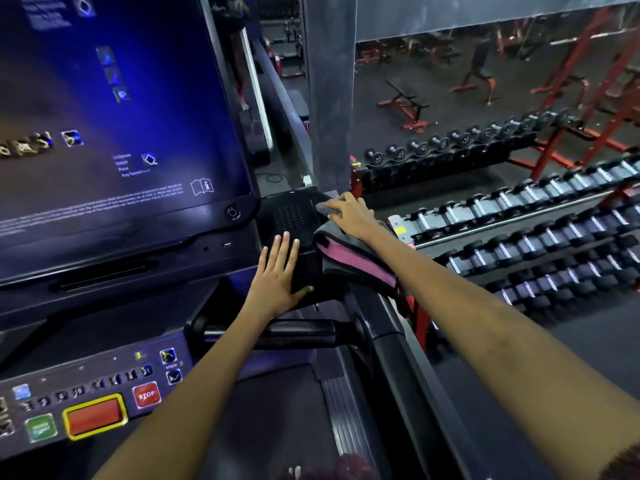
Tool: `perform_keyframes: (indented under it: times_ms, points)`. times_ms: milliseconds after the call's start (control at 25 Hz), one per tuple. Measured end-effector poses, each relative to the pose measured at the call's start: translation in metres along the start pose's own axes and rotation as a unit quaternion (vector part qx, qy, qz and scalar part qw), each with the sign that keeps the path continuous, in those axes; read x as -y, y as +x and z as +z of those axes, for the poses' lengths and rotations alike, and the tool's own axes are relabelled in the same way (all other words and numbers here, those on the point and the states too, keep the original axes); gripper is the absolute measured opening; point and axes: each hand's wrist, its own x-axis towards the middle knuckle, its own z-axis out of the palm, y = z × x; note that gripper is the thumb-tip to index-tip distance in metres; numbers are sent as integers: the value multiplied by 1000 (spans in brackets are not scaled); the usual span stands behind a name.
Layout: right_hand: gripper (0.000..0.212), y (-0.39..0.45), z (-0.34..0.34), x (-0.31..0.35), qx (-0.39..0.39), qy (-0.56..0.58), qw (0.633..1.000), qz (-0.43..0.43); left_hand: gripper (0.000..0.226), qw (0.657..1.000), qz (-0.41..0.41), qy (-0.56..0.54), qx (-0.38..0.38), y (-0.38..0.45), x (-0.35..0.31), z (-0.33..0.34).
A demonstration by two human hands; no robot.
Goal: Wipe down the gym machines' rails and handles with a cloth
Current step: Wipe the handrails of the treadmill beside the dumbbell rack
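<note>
I stand on a treadmill with a large lit screen (114, 109). My right hand (348, 213) presses a grey and pink cloth (353, 258) onto the right edge of the black tray (291, 216) beside the screen. The cloth hangs down over the tray's outer side. My left hand (280, 271) lies flat, fingers spread, on the tray's front part and holds nothing. Below it a black handle bar (301, 332) runs across to the right side rail (408, 375), which slopes down toward me.
The control panel (90, 400) with a red STOP button (146, 395) sits at lower left. A grey pillar (329, 91) rises just behind the tray. Dumbbell racks (519, 230) fill the right side, with red benches and frames beyond them.
</note>
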Motion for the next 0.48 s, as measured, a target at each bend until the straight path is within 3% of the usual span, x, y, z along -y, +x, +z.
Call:
perform_keyframes:
  times_ms: [320,480]
  points:
    - [38,71,-3,-10,85,48,994,-49,98,998,-36,14,53,2,1,1]
    - [39,56,-2,-7,58,46,996,-59,100,999,-32,3,32,1,-1,-1]
